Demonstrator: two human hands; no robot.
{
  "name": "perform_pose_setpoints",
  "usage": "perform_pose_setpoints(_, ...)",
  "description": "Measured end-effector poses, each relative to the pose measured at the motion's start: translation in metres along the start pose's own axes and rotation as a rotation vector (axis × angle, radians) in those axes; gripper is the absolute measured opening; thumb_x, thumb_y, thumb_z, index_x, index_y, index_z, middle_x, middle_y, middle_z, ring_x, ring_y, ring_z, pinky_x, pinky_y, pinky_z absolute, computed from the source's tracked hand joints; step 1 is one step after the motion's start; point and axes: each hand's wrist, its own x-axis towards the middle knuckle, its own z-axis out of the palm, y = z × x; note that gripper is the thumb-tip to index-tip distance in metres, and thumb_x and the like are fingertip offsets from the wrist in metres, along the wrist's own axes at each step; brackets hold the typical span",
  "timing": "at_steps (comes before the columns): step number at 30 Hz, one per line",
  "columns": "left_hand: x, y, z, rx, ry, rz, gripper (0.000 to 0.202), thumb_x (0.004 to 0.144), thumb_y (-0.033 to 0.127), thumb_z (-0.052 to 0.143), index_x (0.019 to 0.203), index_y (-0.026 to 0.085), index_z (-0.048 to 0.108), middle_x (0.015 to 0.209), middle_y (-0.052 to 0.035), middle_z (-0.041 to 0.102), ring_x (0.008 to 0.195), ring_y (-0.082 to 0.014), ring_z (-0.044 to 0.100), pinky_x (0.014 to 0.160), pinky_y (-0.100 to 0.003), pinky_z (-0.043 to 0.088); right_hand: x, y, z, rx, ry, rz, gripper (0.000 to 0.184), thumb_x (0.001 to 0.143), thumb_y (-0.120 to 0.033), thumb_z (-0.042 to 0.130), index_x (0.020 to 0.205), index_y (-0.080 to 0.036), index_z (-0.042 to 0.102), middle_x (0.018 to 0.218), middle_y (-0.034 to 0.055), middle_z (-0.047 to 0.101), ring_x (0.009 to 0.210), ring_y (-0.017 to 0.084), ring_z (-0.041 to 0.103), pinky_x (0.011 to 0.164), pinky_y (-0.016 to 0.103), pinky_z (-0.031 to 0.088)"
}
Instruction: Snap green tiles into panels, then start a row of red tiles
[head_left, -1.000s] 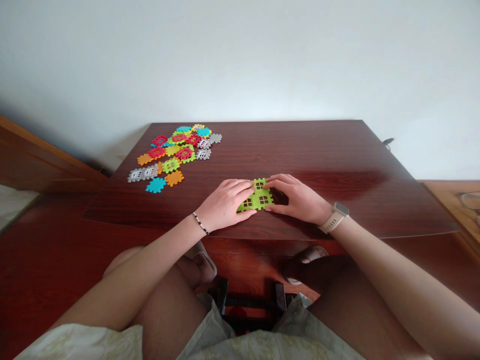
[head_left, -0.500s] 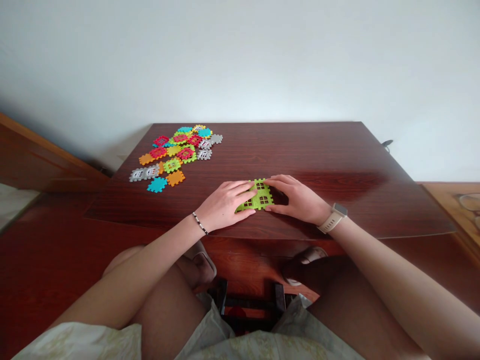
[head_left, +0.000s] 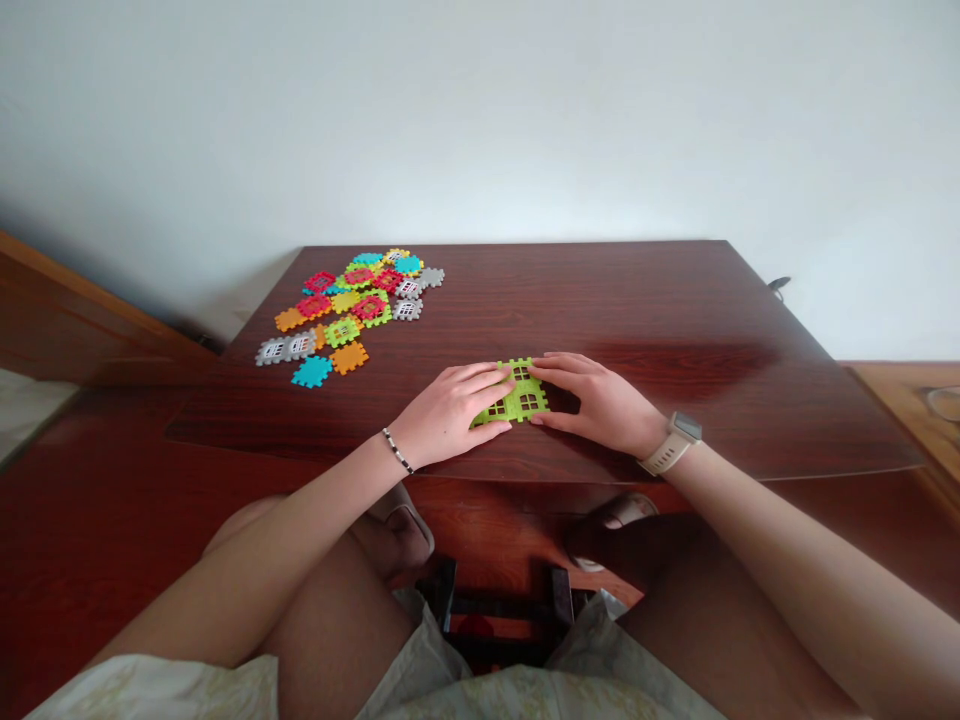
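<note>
Green interlocking window tiles [head_left: 517, 403], joined edge to edge, lie flat on the table near its front edge. Over their left part rests my left hand [head_left: 457, 408], its fingers across the top and its thumb along the near edge, hiding some of the tiles. My right hand [head_left: 592, 400] grips the right side, with fingertips at the far corner and the thumb at the near one. Both hands hold the green tiles between them.
A loose pile of toothed plastic tiles [head_left: 345, 300] in red, orange, yellow, green, blue and grey lies at the table's [head_left: 600, 300] left. Behind the table rises a white wall [head_left: 480, 120]. My knees and a dark stool frame [head_left: 502, 605] are below the front edge.
The view has shifted very slightly. Both hands stay on the green tiles, with no clear movement of the tiles or the pile.
</note>
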Motion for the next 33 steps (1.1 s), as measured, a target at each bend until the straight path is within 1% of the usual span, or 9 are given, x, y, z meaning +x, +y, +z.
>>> perform_pose_setpoints(4,0.002,-0.001,0.000,-0.013,-0.004,0.004,0.047,0.109,0.043,0.067,0.148,0.018,0.067,0.157,-0.0143,0.066,0.151,-0.0324,0.057,0.123,-0.053,0.051,-0.003,-0.004,0.004,-0.031,0.019,0.005,0.059,0.101,-0.047,0.077,0.150,-0.017,0.070,0.155,0.0179,0.068,0.150,0.038,0.059,0.127,0.058,0.049)
perform_pose_setpoints(12,0.002,0.001,-0.001,-0.050,-0.027,-0.032,0.047,0.108,0.043,0.066,0.150,0.022,0.066,0.160,-0.0123,0.064,0.153,-0.0321,0.055,0.125,-0.055,0.048,-0.007,-0.008,0.009,-0.050,0.036,-0.007,0.057,0.104,-0.048,0.072,0.155,-0.023,0.067,0.157,0.0163,0.067,0.152,0.040,0.057,0.126,0.065,0.049)
perform_pose_setpoints(18,0.002,-0.003,-0.001,-0.094,-0.009,-0.060,0.047,0.107,0.045,0.067,0.149,0.024,0.066,0.159,-0.0126,0.064,0.152,-0.0320,0.055,0.126,-0.055,0.047,-0.004,-0.011,0.007,-0.034,0.047,0.029,0.052,0.102,-0.050,0.074,0.148,-0.025,0.071,0.155,0.0160,0.068,0.146,0.041,0.061,0.123,0.065,0.050)
perform_pose_setpoints(22,0.002,-0.005,0.001,-0.094,-0.011,-0.052,0.048,0.107,0.046,0.068,0.149,0.024,0.065,0.159,-0.0141,0.063,0.150,-0.0331,0.057,0.126,-0.056,0.047,-0.001,-0.011,0.003,0.018,0.043,0.027,0.062,0.100,-0.051,0.076,0.156,-0.027,0.062,0.151,0.0157,0.069,0.139,0.039,0.065,0.120,0.064,0.052)
perform_pose_setpoints(25,0.001,-0.006,0.001,-0.084,-0.006,-0.057,0.056,0.105,0.049,0.071,0.154,0.022,0.061,0.163,-0.0161,0.058,0.151,-0.0343,0.055,0.127,-0.056,0.046,0.000,-0.010,0.003,0.047,0.046,0.032,0.068,0.099,-0.052,0.077,0.159,-0.026,0.056,0.150,0.0159,0.068,0.139,0.040,0.063,0.119,0.064,0.052)
perform_pose_setpoints(28,0.000,-0.009,-0.002,-0.076,-0.003,-0.084,0.067,0.103,0.052,0.072,0.160,0.022,0.053,0.168,-0.0174,0.053,0.155,-0.0356,0.051,0.129,-0.057,0.042,0.000,-0.008,0.003,0.079,0.042,0.044,0.072,0.098,-0.052,0.078,0.161,-0.029,0.052,0.150,0.0154,0.066,0.140,0.040,0.061,0.120,0.065,0.051)
perform_pose_setpoints(30,0.000,-0.012,-0.006,-0.080,-0.005,-0.110,0.070,0.105,0.055,0.069,0.164,0.022,0.047,0.167,-0.0177,0.053,0.155,-0.0355,0.051,0.130,-0.057,0.041,-0.001,-0.007,0.004,0.107,0.038,0.053,0.074,0.097,-0.051,0.079,0.162,-0.031,0.050,0.150,0.0143,0.065,0.140,0.041,0.061,0.120,0.065,0.050)
perform_pose_setpoints(33,-0.002,-0.019,-0.013,-0.093,-0.013,-0.151,0.072,0.107,0.057,0.064,0.166,0.022,0.042,0.163,-0.0183,0.057,0.152,-0.0353,0.054,0.128,-0.056,0.042,-0.001,-0.006,0.004,0.133,0.042,0.062,0.075,0.097,-0.048,0.079,0.163,-0.031,0.049,0.152,0.0139,0.064,0.143,0.040,0.059,0.122,0.064,0.050)
